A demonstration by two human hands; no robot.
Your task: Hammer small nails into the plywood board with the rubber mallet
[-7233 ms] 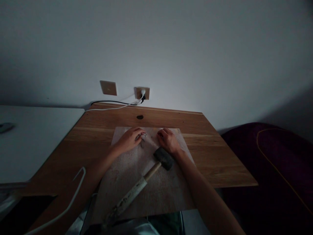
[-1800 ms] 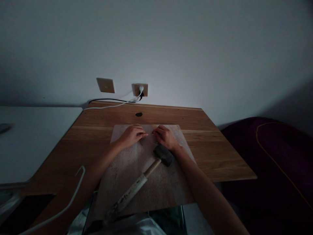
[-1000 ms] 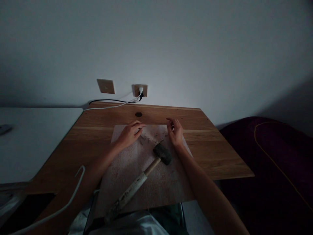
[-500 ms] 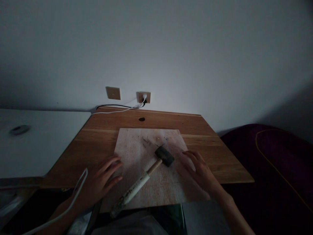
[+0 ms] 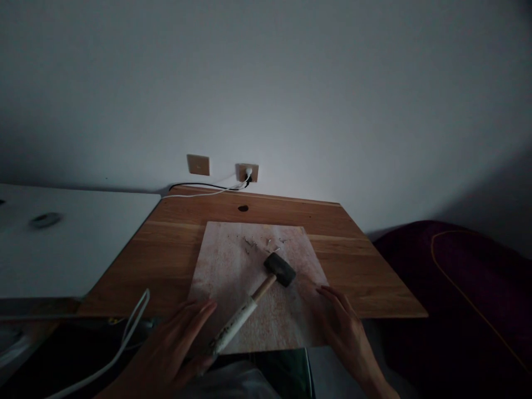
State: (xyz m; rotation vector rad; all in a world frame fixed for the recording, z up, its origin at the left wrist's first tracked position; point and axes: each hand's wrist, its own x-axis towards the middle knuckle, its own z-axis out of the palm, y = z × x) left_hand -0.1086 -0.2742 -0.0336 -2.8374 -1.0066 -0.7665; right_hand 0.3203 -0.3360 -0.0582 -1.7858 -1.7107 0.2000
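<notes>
A rubber mallet point(image 5: 280, 270) with a black head lies diagonally across a pale board point(image 5: 233, 266). Its wooden handle has a worn white sleeve that points toward me. My left hand point(image 5: 177, 346) is open at the board's lower left corner, fingers stretched forward. Its thumb is by the handle's end; I cannot tell if they touch. On the board's right edge rests my right hand point(image 5: 343, 327), open, fingers lying along it, clear of the mallet. Beyond the mallet head lie several small metal pieces point(image 5: 249, 242), perhaps screws or nails, too small to make out.
The board lies on a wooden desk point(image 5: 158, 249) against a wall. Cables run to a wall socket point(image 5: 248, 172) beside a blank plate point(image 5: 198, 164). A white table point(image 5: 83, 244) adjoins on the left; a dark purple cushioned thing point(image 5: 449, 277) is at right. A white cord point(image 5: 120, 352) loops at lower left.
Both hands have drawn back toward me along the board. My left hand has come closer to the mallet handle's end. The mallet lies about as before; the view has shifted slightly.
</notes>
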